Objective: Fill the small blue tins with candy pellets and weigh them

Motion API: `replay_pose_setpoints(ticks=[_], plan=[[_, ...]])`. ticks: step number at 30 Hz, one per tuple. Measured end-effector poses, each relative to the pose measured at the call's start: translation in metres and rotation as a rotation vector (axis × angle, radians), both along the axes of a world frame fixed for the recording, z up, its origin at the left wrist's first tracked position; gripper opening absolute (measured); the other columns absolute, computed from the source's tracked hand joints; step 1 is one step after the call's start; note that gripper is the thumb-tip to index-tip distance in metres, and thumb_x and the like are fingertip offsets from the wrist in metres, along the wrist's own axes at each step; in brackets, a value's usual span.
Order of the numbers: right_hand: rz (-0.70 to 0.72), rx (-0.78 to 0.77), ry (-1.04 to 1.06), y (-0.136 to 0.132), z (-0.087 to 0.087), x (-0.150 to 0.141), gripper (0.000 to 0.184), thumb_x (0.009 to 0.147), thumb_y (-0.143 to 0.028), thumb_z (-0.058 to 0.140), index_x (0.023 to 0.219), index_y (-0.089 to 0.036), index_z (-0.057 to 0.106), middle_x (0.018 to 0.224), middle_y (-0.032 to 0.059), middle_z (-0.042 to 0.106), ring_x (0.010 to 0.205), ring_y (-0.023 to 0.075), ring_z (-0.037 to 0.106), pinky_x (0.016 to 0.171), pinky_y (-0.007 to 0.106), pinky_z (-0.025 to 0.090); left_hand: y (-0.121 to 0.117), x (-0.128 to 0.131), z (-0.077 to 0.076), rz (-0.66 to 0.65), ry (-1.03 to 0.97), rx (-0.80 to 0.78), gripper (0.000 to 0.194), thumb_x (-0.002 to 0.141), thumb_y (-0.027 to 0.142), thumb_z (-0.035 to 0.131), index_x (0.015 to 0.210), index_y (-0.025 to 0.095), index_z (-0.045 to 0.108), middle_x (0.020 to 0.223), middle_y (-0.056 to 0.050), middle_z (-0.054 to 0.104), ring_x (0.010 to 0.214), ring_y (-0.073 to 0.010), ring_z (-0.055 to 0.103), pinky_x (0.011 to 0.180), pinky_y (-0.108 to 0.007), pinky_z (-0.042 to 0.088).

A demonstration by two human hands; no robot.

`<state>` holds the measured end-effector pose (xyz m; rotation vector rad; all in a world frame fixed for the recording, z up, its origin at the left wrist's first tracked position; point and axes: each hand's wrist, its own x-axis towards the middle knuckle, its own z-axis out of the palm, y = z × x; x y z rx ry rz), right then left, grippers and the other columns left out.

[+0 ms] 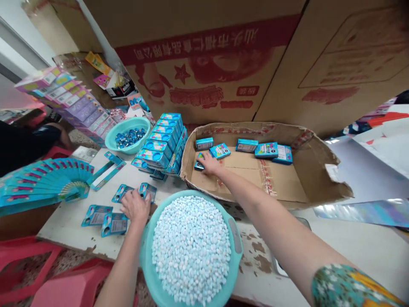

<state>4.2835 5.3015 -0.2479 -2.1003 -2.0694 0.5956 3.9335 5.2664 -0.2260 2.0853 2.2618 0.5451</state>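
Observation:
My left hand point(136, 205) lies over the table with fingers spread, at the edges of two flat blue boxes, one left point(121, 192) and one right point(147, 192). Two more flat blue boxes point(114, 224) overlap just left of it. Inside the left end of a cardboard tray point(246, 170), my right hand point(209, 163) has its fingers closed on a small blue box point(199, 163); its fingertips partly cover it. Several other small blue boxes point(266, 149) lie along the tray's far side. Between my forearms stands a teal basin point(237, 251) full of pale blue and white candies point(191, 247).
Stacked blue boxes point(162, 143) stand against the tray's left end. Behind them is a teal bowl point(119, 147) of shiny blue wrapped pieces. Fanned blue cartons point(47, 181) lie left. Large cardboard boxes point(211, 55) wall off the back. Pink stools point(70, 285) stand below; another person's arm point(60, 134) shows far left.

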Motion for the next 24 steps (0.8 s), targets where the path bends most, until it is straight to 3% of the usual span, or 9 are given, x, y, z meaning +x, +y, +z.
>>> replay_pose_setpoints(ticks=[3, 5, 7, 9, 12, 14, 17, 20, 24], plan=[[-0.054, -0.025, 0.036, -0.003, -0.003, 0.007, 0.073, 0.064, -0.024, 0.078, 0.131, -0.022, 0.049, 0.142, 0.0175, 0.036, 0.129, 0.037, 0.033, 0.101, 0.049, 0.037, -0.045, 0.004, 0.014, -0.223, -0.262, 0.073, 0.04, 0.088, 0.042, 0.048, 0.119, 0.017, 0.054, 0.119, -0.015, 0.056, 0.116, -0.0286, 0.048, 0.101, -0.046, 0.037], [-0.086, -0.05, 0.083, -0.01, 0.0, 0.016, 0.07, 0.066, -0.028, 0.077, 0.131, -0.019, 0.05, 0.136, 0.0162, 0.043, 0.124, 0.0342, 0.041, 0.101, 0.045, 0.039, -0.082, 0.01, 0.019, -0.404, -0.37, -0.045, 0.038, 0.09, 0.041, 0.046, 0.12, 0.019, 0.054, 0.119, -0.012, 0.057, 0.115, -0.0251, 0.05, 0.103, -0.042, 0.037], [-0.11, -0.077, 0.144, -0.022, 0.007, 0.031, 0.066, 0.072, -0.031, 0.073, 0.132, -0.017, 0.049, 0.129, 0.0132, 0.052, 0.115, 0.0283, 0.05, 0.098, 0.039, 0.042, -0.113, 0.018, 0.018, -0.504, -0.346, -0.225, 0.044, 0.09, 0.045, 0.046, 0.125, 0.019, 0.052, 0.132, -0.014, 0.05, 0.124, -0.028, 0.044, 0.106, -0.047, 0.034], [-0.131, -0.111, 0.204, -0.038, 0.016, 0.049, 0.063, 0.079, -0.034, 0.066, 0.136, -0.017, 0.044, 0.121, 0.0106, 0.06, 0.101, 0.0227, 0.059, 0.089, 0.034, 0.048, -0.131, 0.029, 0.013, -0.476, -0.272, -0.33, 0.054, 0.088, 0.051, 0.047, 0.131, 0.018, 0.049, 0.142, -0.017, 0.038, 0.132, -0.0332, 0.034, 0.108, -0.053, 0.029], [-0.146, -0.166, 0.251, -0.064, 0.026, 0.068, 0.054, 0.088, -0.037, 0.054, 0.137, -0.019, 0.044, 0.111, 0.0086, 0.065, 0.085, 0.0195, 0.064, 0.078, 0.032, 0.052, -0.136, 0.052, 0.008, -0.379, -0.249, -0.373, 0.06, 0.085, 0.058, 0.048, 0.128, 0.016, 0.054, 0.135, -0.02, 0.039, 0.126, -0.0352, 0.039, 0.105, -0.053, 0.033], [-0.145, -0.179, 0.244, -0.076, 0.027, 0.069, 0.053, 0.085, -0.041, 0.058, 0.132, -0.018, 0.05, 0.115, 0.0103, 0.064, 0.093, 0.0222, 0.063, 0.085, 0.034, 0.05, -0.134, 0.07, 0.008, -0.38, -0.241, -0.367, 0.057, 0.082, 0.059, 0.053, 0.12, 0.018, 0.06, 0.125, -0.019, 0.045, 0.12, -0.035, 0.044, 0.102, -0.05, 0.036], [-0.165, -0.185, 0.2, -0.085, 0.021, 0.052, 0.085, 0.053, -0.037, 0.086, 0.128, -0.016, 0.053, 0.136, 0.0169, 0.048, 0.114, 0.033, 0.053, 0.1, 0.041, 0.041, -0.135, 0.093, 0.012, -0.42, -0.229, -0.384, 0.045, 0.079, 0.053, 0.06, 0.109, 0.021, 0.064, 0.109, -0.014, 0.054, 0.108, -0.0331, 0.052, 0.094, -0.046, 0.042], [-0.233, -0.217, 0.189, -0.083, 0.018, 0.031, 0.105, 0.03, -0.015, 0.089, 0.128, -0.013, 0.051, 0.144, 0.0238, 0.035, 0.117, 0.0412, 0.05, 0.101, 0.049, 0.039, -0.139, 0.103, 0.013, -0.41, -0.272, -0.393, 0.032, 0.081, 0.045, 0.058, 0.102, 0.022, 0.066, 0.099, -0.01, 0.06, 0.093, -0.0287, 0.058, 0.083, -0.04, 0.046], [-0.298, -0.235, 0.329, -0.085, 0.037, 0.035, 0.078, 0.048, -0.019, 0.083, 0.121, -0.013, 0.056, 0.132, 0.0182, 0.052, 0.109, 0.0325, 0.056, 0.095, 0.043, 0.045, -0.137, 0.096, 0.012, -0.303, -0.568, -0.414, 0.021, 0.077, 0.04, 0.062, 0.085, 0.021, 0.067, 0.088, -0.006, 0.065, 0.087, -0.0244, 0.06, 0.085, -0.035, 0.044]])
